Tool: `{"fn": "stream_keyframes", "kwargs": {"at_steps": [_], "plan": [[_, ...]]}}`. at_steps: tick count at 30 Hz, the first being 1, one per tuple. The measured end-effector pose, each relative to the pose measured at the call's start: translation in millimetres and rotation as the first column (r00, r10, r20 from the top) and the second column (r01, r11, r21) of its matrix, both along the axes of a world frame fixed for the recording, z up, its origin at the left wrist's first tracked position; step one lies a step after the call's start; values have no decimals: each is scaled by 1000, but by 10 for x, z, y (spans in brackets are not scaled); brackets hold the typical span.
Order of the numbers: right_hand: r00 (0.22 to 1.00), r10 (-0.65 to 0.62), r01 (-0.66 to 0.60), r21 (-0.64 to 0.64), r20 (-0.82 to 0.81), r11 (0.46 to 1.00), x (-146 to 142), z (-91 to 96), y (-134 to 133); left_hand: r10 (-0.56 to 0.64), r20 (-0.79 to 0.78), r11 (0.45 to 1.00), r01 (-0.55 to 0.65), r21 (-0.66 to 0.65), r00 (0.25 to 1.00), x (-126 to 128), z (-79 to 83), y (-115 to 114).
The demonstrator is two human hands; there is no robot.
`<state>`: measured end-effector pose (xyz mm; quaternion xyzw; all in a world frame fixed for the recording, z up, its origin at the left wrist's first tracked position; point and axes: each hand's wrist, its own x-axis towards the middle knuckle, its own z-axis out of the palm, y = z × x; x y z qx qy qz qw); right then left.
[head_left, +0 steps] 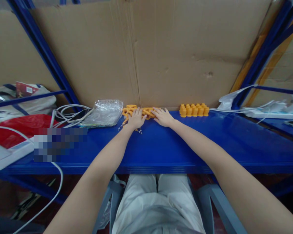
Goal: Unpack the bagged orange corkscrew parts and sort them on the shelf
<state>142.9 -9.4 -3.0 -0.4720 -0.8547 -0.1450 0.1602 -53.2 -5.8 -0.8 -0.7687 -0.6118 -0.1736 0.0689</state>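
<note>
Left hand [136,120], right hand [164,118] palm-down on orange pile [148,112] — fingers loosely spread; knobbed orange blocks [194,110] stand apart — right side.

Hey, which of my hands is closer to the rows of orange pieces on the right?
Your right hand. It is left of the rows of orange pieces, not touching them; your left hand is farther left, over the loose orange pile.

Slim forearms [101,162], bare to the elbow and beyond, end in an ungloved left hand [136,119] and right hand [164,117]; off-white trousers [143,191], softly creased, cover the thighs, with greyer cloth [161,216] towards the waist
</note>
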Motion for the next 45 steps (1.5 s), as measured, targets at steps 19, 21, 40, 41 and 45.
{"fn": "stream_keyframes", "kwargs": {"at_steps": [19,21,40,41,45], "plan": [[991,-76,55,-180,-112,982,-222,95,295,-149,31,968,139,208,988,-90,-87,317],[990,-80,58,-183,-117,981,-140,86,277,-163,9,969,158,188,987,-88,-66,338],[965,12,-32,-71,-262,997,441,-135,49,-69,-150,998,69,-5,986,-21,94,427],[965,-52,28,-97,-259,995,449,-124,31,-73,-151,997,75,6,986,-14,121,415],[948,-239,198,-198,-212,960,459,-66,-42,-113,-201,993,118,11,973,82,282,340]]}}
